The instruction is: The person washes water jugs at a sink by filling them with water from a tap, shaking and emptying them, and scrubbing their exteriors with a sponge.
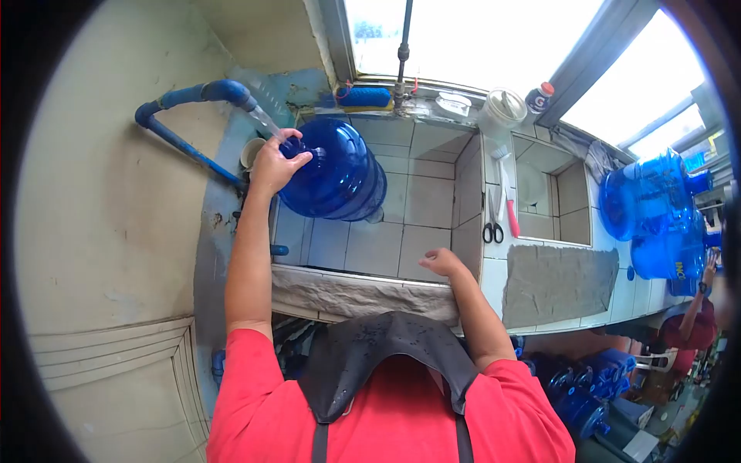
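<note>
A large blue water jug (336, 174) stands tilted inside the white-tiled basin (428, 212), its neck toward the upper left. My left hand (276, 163) grips the jug's neck, thumb on one side and fingers on the other. Just above that hand, clear water runs from the end of a blue pipe (197, 94) toward the jug's mouth. Over the basin's front edge hovers my right hand (441, 262), with nothing in it and its fingers loosely bent. It is apart from the jug.
Scissors (492, 224), a pink-handled knife (512, 216) and a white brush (502, 158) lie on the tiled ledge. A small second basin (552, 193) and several blue jugs (648, 201) are to the right. Another person (688, 320) is at far right.
</note>
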Available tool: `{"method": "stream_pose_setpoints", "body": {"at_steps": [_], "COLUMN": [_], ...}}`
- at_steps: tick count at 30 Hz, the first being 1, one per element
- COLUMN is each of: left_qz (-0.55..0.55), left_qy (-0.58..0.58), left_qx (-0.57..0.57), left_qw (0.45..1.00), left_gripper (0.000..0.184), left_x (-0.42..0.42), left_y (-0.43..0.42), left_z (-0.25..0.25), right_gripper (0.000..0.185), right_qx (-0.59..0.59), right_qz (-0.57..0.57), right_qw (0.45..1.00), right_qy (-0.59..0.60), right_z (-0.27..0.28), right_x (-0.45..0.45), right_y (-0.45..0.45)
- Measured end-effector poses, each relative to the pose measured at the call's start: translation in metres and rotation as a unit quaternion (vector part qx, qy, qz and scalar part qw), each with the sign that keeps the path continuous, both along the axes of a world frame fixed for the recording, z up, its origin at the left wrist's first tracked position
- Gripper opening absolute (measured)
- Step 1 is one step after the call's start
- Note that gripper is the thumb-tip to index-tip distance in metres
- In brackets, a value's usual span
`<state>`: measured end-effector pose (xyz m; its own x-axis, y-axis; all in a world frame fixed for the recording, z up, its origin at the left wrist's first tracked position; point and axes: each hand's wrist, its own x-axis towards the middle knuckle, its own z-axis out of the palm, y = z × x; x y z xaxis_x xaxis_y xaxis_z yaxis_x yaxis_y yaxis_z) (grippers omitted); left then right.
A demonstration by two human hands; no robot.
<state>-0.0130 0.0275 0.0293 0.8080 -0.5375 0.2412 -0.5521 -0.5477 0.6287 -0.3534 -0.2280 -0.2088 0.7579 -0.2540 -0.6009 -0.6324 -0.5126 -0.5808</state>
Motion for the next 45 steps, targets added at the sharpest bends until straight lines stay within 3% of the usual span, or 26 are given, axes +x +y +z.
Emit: {"method": "stream_pose_setpoints", "body": {"at_steps": [3,12,15,20,26,30,32,45], "left_qz": [0.015,0.015,0.01,0.0,0.005,-0.007,0.017,0.008], "left_qy": [0.042,-0.023,0.045,-0.015,0.026,-0.014,0.06,0.022], "left_qx": [-0.004,0.016,0.0,-0.013,-0.007,-0.026,0.001,-0.019], "left_qw": [0.999,1.0,0.999,1.0,1.0,1.0,0.998,1.0], "left_gripper": [0.048,0.048,0.048,0.046,0.046,0.045,0.046,0.047], "left_x": [-0.008,-0.003,-0.001,-0.001,-0.003,0.0,-0.003,-0.001], "left_y": [-0.003,-0.005,-0.006,-0.007,-0.008,-0.008,-0.009,-0.008], "left_z": [0.008,0.006,0.004,0.002,0.007,0.001,0.008,0.002], "right_gripper": [0.063,0.063,0.062,0.06,0.06,0.061,0.061,0.062], "right_qx": [0.001,0.002,0.001,-0.001,-0.002,0.001,-0.002,0.011], "right_qz": [-0.002,0.002,0.001,0.002,0.007,0.008,0.01,-0.007], "right_qw": [1.0,1.0,1.0,1.0,1.0,0.999,0.999,1.0], "right_qy": [-0.001,-0.014,-0.016,-0.018,-0.023,-0.032,-0.03,-0.006], "right_z": [-0.006,-0.013,-0.016,-0.018,-0.021,-0.023,-0.023,-0.005], "right_x": [-0.001,-0.002,-0.003,-0.004,-0.003,-0.003,-0.004,-0.001], "right_y": [-0.001,-0.003,-0.004,-0.005,-0.006,-0.005,-0.005,-0.002]}}
